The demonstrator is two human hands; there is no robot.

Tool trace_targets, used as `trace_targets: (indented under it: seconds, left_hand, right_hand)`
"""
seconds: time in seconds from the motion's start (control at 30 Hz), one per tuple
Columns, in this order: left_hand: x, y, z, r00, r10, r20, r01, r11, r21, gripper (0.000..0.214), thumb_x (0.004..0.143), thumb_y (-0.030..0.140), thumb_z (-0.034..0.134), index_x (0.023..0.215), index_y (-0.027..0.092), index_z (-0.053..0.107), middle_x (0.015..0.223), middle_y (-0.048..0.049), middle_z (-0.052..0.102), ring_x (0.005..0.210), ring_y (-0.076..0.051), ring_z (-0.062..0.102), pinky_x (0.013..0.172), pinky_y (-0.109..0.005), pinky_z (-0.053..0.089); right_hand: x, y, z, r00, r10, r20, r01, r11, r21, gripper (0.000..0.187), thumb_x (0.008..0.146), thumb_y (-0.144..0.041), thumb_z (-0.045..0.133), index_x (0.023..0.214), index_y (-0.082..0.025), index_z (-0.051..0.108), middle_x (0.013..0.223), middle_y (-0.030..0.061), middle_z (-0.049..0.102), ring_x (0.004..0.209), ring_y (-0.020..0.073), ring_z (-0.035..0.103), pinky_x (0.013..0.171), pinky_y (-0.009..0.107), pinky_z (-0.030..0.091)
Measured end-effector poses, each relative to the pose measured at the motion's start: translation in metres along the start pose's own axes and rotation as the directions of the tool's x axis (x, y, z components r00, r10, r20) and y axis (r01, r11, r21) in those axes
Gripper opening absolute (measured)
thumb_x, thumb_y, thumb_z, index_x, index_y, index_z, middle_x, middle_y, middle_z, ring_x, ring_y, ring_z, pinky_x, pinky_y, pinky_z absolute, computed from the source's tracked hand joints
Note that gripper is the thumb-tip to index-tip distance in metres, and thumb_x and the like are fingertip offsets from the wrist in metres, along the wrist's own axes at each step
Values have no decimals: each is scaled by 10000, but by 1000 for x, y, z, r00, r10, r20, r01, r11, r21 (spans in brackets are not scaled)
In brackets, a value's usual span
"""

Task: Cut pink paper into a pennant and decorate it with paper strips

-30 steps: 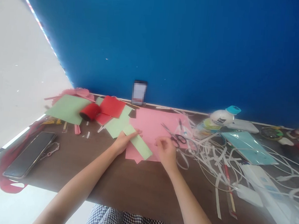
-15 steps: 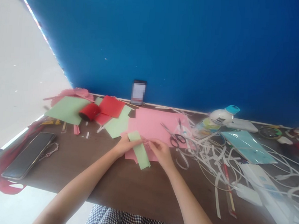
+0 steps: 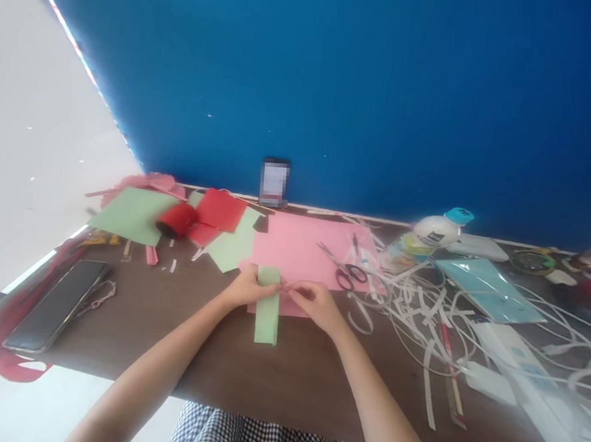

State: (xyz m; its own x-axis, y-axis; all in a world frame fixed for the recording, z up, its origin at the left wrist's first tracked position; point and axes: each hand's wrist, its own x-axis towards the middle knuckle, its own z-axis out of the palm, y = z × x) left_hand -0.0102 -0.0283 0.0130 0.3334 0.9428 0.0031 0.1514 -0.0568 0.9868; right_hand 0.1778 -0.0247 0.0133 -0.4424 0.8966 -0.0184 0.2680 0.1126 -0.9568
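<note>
A light green paper strip [image 3: 267,311] hangs nearly upright over the brown table [image 3: 266,372], its top end pinched between both hands. My left hand [image 3: 247,289] grips the strip's upper left edge with closed fingers. My right hand [image 3: 313,302] pinches the upper right edge, fingertips meeting the left hand's. A large pink sheet [image 3: 306,248] lies flat just behind the hands.
Black-handled scissors [image 3: 346,269] lie on the pink sheet's right side. Tangled white paper strips [image 3: 421,302] and a glue bottle [image 3: 438,231] fill the right. Green sheets [image 3: 133,214], red paper [image 3: 221,210], a red roll [image 3: 176,220] and a phone [image 3: 53,305] are at left. A second phone [image 3: 274,182] leans on the blue wall.
The green strip has swung from a slant lying on the pink sheet to nearly vertical. My right hand came left from near the scissors and took hold of its top end beside my left hand.
</note>
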Motion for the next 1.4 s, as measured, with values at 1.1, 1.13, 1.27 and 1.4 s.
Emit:
trace_targets:
  seconds: [1.1, 1.13, 1.27, 1.4]
  left_hand:
    - [10, -11, -2, 959, -194, -207, 32, 799, -600, 362, 686, 416, 640, 852, 97, 677, 892, -117, 671, 770, -214, 621, 723, -335, 475]
    - [11, -12, -3, 954, -200, -223, 29, 802, -596, 349, 685, 414, 641, 835, 102, 681, 855, -102, 673, 743, -200, 615, 701, -319, 467]
    - [12, -16, -9, 924, -142, -355, -38, 889, -456, 273, 649, 386, 674, 757, 136, 685, 785, -51, 673, 720, -174, 595, 695, -291, 439]
    - [13, -18, -15, 892, -111, -437, -44, 944, -328, 239, 579, 362, 723, 665, 148, 660, 743, -47, 671, 719, -175, 596, 702, -291, 438]
  right_hand:
    - [2, 5, 10, 992, -37, -119, 26, 995, -94, 189, 775, -349, 526, 747, -179, 604, 722, 18, 635, 666, 156, 575, 623, 270, 453]
    - [3, 6, 9, 987, -56, -153, 41, 994, -98, 183, 781, -339, 518, 753, -179, 602, 734, 20, 635, 688, 160, 579, 638, 272, 453]
    - [6, 13, 5, 938, -104, -330, 74, 992, -100, 179, 780, -327, 513, 784, -176, 608, 820, 45, 650, 804, 184, 593, 710, 289, 454]
    - [9, 18, -1, 866, -86, -492, 46, 995, -91, 203, 719, -366, 587, 746, -168, 620, 792, 64, 664, 770, 200, 604, 689, 309, 468]
